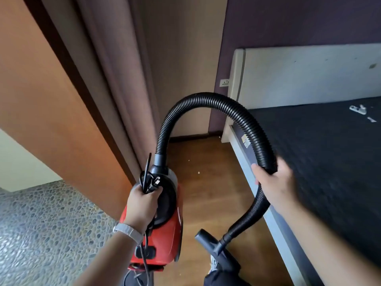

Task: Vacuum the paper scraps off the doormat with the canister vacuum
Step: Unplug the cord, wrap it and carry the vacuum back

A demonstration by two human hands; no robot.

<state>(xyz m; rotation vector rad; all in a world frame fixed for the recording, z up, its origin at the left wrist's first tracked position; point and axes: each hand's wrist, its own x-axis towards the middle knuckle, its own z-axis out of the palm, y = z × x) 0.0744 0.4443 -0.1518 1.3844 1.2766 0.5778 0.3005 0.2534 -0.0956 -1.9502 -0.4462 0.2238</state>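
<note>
The left hand (142,205) is closed around the top handle of the red plastic canister vacuum (165,223), with the bundled black power cord (147,178) gripped too. The ribbed black flexible hose (206,100) is clasped by the right hand (274,182). The vacuum is held above the brown wooden floor (208,182), beside the dark-topped bed (321,153).

I can't read any text; the small sticker (245,141) on the bed frame (266,211), beside the hose (208,100), is too blurred.

Red canister vacuum (165,230), black ribbed hose (206,100), grey pebble-patterned floor (51,223).
</note>
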